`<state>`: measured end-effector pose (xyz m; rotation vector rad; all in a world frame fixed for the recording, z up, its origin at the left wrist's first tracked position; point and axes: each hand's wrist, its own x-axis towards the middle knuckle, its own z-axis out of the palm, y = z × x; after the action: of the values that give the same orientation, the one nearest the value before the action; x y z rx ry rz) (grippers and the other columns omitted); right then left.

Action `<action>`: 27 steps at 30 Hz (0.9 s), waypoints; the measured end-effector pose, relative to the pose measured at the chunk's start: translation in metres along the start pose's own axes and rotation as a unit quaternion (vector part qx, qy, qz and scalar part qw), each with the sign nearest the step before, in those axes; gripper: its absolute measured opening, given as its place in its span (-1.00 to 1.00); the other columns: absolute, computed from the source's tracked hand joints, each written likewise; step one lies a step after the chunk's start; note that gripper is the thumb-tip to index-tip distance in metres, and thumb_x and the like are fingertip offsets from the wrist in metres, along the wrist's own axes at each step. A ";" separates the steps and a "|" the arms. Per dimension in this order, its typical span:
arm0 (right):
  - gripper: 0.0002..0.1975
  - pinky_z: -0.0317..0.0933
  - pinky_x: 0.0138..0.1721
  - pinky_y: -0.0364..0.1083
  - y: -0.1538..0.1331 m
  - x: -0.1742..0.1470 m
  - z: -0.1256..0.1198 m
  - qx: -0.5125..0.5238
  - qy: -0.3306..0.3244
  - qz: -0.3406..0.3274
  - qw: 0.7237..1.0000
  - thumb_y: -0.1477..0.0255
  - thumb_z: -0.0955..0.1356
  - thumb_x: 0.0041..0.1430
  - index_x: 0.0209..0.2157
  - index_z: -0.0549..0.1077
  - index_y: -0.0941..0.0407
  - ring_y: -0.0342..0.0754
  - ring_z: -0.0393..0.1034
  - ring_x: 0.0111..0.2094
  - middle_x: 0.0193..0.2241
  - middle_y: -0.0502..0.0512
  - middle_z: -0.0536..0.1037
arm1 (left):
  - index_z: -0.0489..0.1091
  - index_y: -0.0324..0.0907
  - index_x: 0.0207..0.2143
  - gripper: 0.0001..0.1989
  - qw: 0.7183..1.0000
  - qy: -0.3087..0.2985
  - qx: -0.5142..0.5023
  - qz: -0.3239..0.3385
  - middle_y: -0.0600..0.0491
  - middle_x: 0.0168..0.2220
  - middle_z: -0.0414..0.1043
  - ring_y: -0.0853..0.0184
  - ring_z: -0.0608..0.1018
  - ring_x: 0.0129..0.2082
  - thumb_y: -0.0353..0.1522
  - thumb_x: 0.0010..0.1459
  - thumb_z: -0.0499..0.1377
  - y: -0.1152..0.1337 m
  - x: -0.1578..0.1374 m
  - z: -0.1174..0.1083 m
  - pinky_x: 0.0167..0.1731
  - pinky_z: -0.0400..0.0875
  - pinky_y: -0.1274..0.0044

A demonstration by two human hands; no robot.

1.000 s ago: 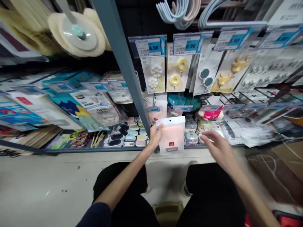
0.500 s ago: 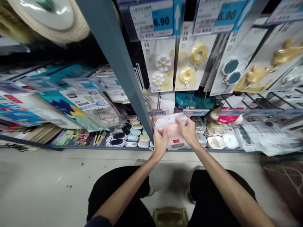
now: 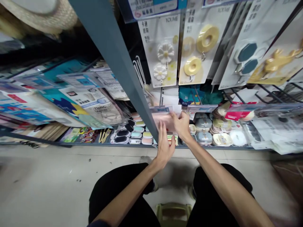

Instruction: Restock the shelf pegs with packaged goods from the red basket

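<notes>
A flat pale pink package [image 3: 167, 119] with a white top is upright at the lower shelf, under a clear price tag holder [image 3: 161, 109]. My right hand [image 3: 181, 126] grips its right edge between thumb and fingers. Against its lower front lies my left hand [image 3: 164, 146], fingers stretched upward and thumb apart, not closed around it. The package's top is partly hidden behind the tag holder, and a bit of red print shows between the hands.
A grey metal post [image 3: 118, 60] slants down just left of my hands. Carded wall hooks [image 3: 165, 53] hang above. Boxed soap-like cases [image 3: 204, 137] sit at right, hairbrushes [image 3: 122, 136] at left. Below me, a small stool [image 3: 174, 206] stands between my knees.
The package has moved in under the price tag holder. My left hand has let go of its left edge and now lies flat on its front. The view has shifted closer to the shelf.
</notes>
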<state>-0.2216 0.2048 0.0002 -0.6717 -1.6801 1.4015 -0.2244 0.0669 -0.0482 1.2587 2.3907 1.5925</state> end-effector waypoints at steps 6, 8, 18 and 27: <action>-0.56 0.21 -0.38 -0.16 -0.005 0.005 0.020 0.090 0.019 0.005 0.996 0.02 0.45 0.12 -0.40 0.45 0.15 -0.15 0.26 -0.45 -0.50 -0.05 0.46 | -0.36 -0.12 0.51 -0.17 0.996 0.005 0.068 0.055 -0.09 0.54 -0.45 0.11 -0.28 0.52 -0.44 0.35 0.04 -0.006 0.019 -0.006 0.48 -0.20 0.19; -0.55 0.26 -0.34 -0.15 -0.006 0.006 0.022 0.103 0.030 0.012 0.994 0.02 0.46 0.11 -0.36 0.48 0.16 -0.13 0.31 -0.43 -0.47 -0.02 0.51 | -0.37 -0.13 0.51 -0.17 0.996 0.019 0.064 0.058 -0.07 0.54 -0.47 0.12 -0.27 0.52 -0.45 0.33 0.03 -0.006 0.028 -0.005 0.48 -0.19 0.21; -0.58 0.35 -0.26 -0.11 -0.001 0.006 0.021 0.067 0.039 0.000 0.997 0.10 0.45 0.16 -0.21 0.54 0.19 -0.05 0.47 -0.34 -0.35 0.08 0.63 | -0.11 -0.29 0.47 -0.25 0.996 0.024 0.084 -0.006 -0.21 0.52 -0.21 0.04 -0.21 0.52 -0.41 0.29 0.06 0.002 0.052 -0.006 0.48 -0.19 0.14; -0.59 0.37 -0.12 -0.04 0.011 0.024 0.025 0.058 0.041 -0.015 0.997 0.07 0.39 0.22 -0.21 0.52 0.16 0.01 0.51 -0.23 -0.25 0.15 0.65 | 0.02 -0.37 0.41 -0.30 0.993 -0.059 0.093 -0.050 -0.31 0.49 -0.11 0.02 -0.17 0.52 -0.43 0.24 0.07 -0.001 0.068 -0.007 0.46 -0.04 0.18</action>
<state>-0.2559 0.2138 -0.0049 -0.6271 -1.5280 1.4187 -0.2741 0.1033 -0.0178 1.2007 2.5322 1.2575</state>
